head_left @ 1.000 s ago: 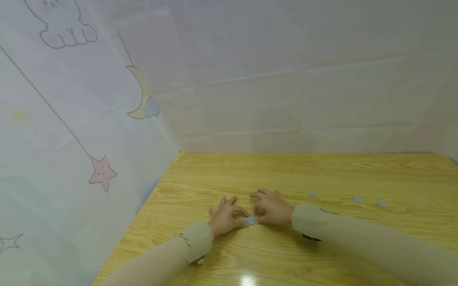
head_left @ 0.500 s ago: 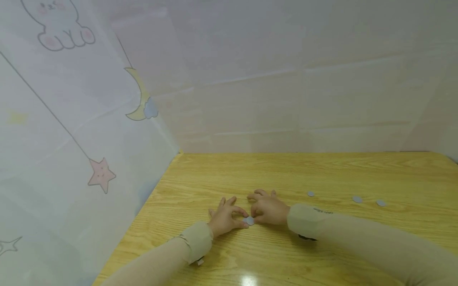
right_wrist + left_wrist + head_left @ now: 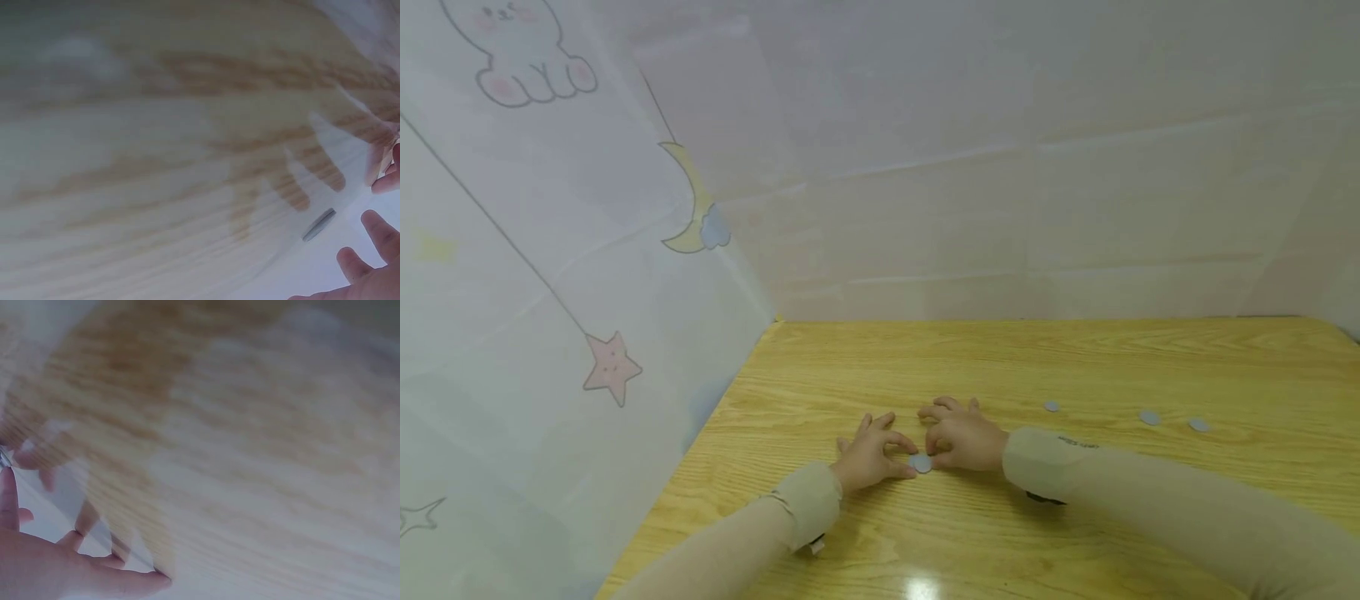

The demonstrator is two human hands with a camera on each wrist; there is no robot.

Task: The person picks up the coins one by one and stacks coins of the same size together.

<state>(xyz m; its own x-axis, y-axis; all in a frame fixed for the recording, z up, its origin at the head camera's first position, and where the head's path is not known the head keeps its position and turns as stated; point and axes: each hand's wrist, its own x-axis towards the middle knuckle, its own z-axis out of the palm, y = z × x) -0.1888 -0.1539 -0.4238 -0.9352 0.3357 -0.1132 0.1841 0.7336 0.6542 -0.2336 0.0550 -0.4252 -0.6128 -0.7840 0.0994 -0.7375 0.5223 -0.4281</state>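
Observation:
In the head view, two flat grey discs, like coins, lie overlapping between my hands on the wooden table [image 3: 1000,533]. The upper grey disc [image 3: 922,464] covers most of the lower disc [image 3: 912,461]. My left hand [image 3: 871,457] pinches the pair from the left between thumb and index finger, its other fingers spread. From the right, my right hand [image 3: 964,440] has thumb and index finger at the upper disc's edge, pinching it. The left wrist view catches only a sliver of shiny disc [image 3: 5,460] at the fingertip.
Three more grey discs lie to the right: one disc [image 3: 1052,406] nearest the right hand, then another disc [image 3: 1149,417] and a third disc [image 3: 1199,425]. A pale sheet [image 3: 925,233] hangs behind the table, and a printed sheet [image 3: 647,292] runs along its left side.
My right hand has moved left, from just beside the overlapping discs to their edge. The left hand keeps its pinch, and the pair has shifted slightly left. The three other discs stay put.

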